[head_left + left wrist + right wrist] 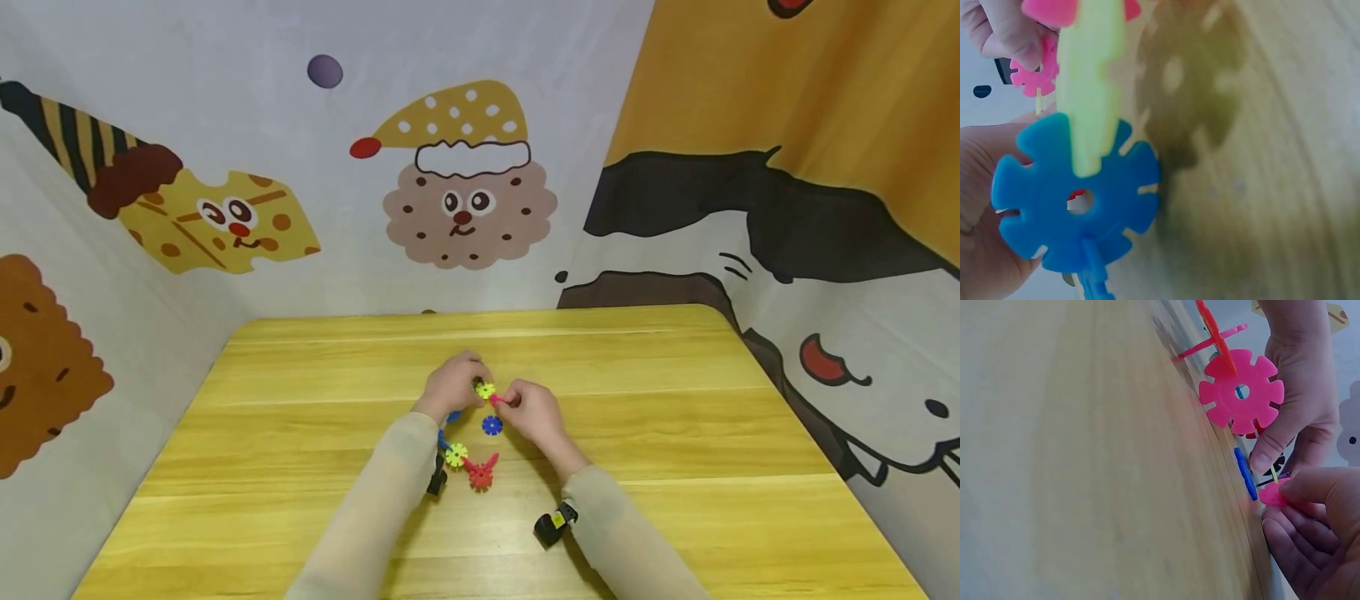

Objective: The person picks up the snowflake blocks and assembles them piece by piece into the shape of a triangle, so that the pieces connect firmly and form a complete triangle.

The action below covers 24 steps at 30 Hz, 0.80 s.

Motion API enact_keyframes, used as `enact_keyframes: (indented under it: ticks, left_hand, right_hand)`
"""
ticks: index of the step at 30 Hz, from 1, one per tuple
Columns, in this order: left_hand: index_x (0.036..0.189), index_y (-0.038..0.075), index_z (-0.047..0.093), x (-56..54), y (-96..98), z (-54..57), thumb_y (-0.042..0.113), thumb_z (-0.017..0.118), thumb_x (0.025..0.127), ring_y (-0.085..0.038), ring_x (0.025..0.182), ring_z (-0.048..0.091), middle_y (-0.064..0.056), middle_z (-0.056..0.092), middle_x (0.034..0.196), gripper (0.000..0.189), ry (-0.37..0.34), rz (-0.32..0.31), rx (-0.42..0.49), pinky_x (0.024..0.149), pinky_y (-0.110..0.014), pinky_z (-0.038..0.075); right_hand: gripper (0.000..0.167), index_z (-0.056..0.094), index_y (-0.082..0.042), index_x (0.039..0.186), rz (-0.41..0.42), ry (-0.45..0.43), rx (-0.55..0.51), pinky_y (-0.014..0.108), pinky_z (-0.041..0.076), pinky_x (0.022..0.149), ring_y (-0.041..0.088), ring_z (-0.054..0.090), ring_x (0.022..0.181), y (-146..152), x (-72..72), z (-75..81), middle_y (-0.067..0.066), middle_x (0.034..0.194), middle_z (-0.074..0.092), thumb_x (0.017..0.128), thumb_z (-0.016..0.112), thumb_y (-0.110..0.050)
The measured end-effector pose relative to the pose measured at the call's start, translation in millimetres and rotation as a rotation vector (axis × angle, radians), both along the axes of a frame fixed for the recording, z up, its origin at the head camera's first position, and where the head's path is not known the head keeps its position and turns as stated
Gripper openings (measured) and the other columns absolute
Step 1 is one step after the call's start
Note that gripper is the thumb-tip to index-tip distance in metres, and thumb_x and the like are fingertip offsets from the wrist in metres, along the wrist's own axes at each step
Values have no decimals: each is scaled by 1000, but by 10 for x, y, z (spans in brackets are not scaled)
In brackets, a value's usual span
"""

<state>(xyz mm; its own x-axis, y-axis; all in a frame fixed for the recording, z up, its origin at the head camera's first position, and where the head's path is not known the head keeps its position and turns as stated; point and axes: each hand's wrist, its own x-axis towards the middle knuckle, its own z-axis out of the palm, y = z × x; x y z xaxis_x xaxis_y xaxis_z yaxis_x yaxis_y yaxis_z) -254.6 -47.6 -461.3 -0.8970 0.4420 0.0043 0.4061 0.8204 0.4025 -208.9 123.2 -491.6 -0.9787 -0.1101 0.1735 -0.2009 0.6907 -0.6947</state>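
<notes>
Yellow-green catches the eye first in the head view: a small slotted disc sits right between the two hands over the wooden worktop. The left hand curls round the chain of discs from its far side, and the right hand comes in opposite, pinching a pink disc at its fingertips, just beside that yellow-green piece. Toward the wrists from both hands lie a loose blue disc, another yellow-green disc and a red cluster; whether these join the held chain I cannot tell from here.

Left wrist view now: a big blue disc fills the frame, held against the left palm, with a yellow-green disc slotted edge-on into its rim and running away from the palm. Beyond it, the pink disc is nipped by a fingertip of the other hand.

Right wrist view: here the chain's long axis shows, running along just above the worktop, from a red piece and a full-face pink disc gripped in the left hand down to an edge-on blue disc. The right hand's fingers pinch the small pink disc, just beside that blue one at the chain's near end. Only this view shows how small a gap remains between them.
</notes>
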Motion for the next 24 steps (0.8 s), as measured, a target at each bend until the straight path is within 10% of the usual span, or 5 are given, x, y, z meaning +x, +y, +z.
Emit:
enact_keyframes:
  ticks: [24]
  left_hand:
    - [104, 14, 78, -5, 28, -48, 17, 90, 71, -31, 123, 55, -8, 58, 136, 36, 42, 14, 16, 98, -43, 49]
  right_hand:
    - [16, 66, -11, 75, -2, 77, 46, 27, 50, 59, 8, 56, 63, -96, 15, -20, -4, 70, 64, 84, 79, -14]
